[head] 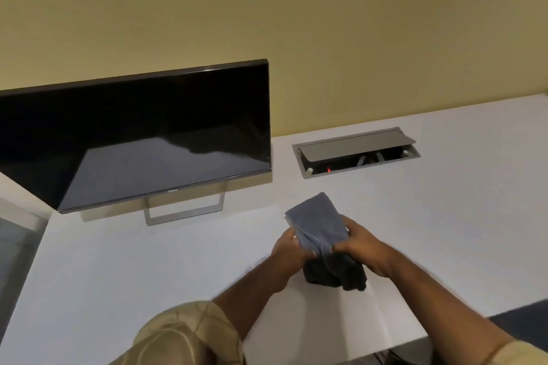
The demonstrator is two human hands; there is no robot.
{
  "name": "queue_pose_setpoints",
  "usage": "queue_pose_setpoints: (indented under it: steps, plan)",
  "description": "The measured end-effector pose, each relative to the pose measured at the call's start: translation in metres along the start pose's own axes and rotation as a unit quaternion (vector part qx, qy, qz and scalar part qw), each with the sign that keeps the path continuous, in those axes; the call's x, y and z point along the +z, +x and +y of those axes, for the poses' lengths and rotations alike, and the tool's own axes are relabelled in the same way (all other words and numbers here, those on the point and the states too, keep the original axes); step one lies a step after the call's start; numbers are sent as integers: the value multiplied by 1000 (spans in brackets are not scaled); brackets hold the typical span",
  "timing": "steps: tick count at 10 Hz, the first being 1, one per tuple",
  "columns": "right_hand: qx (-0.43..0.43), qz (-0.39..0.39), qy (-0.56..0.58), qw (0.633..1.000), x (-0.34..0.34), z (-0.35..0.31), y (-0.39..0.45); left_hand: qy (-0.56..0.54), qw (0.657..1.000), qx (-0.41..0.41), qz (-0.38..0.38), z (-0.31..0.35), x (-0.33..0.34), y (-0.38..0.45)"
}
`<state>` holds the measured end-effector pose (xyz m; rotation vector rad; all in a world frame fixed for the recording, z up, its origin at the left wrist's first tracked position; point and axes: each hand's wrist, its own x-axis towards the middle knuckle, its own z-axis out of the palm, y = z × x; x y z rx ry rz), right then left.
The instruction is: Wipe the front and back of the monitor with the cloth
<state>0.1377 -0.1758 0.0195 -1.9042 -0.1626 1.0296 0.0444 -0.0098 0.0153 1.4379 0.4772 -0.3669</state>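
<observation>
A black flat monitor point(142, 133) stands on a silver frame stand at the left of the white desk, its dark screen facing me. Only its front shows; the back is hidden. To its right and nearer me, both hands hold a grey cloth point(318, 224) just above the desk. My left hand point(289, 250) grips the cloth's left edge. My right hand point(364, 249) grips its bunched right side. The lower part of the cloth hangs dark and crumpled between my wrists.
A white desk point(148, 270) runs along a yellow wall. A grey cable box point(355, 151) with its lid propped open is sunk into the desk right of the monitor. The desk's front edge lies at lower right, with dark floor beyond.
</observation>
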Motion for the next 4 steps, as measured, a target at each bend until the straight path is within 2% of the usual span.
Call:
queue_pose_setpoints:
  steps: [1, 2, 3, 4]
  plan:
    - [26, 82, -85, 993, -15, 22, 5, 16, 997, -66, 21, -14, 7, 15]
    - [23, 106, -190, 976, -7, 37, 16, 48, 992, -108, 36, -26, 4, 21]
    - [59, 133, -325, 934, -4, 43, 19, 81, 990, -108, 47, -36, -8, 22]
    - [21, 206, -423, 882, 14, 38, 17, 172, 977, -80, 100, -38, -25, 16]
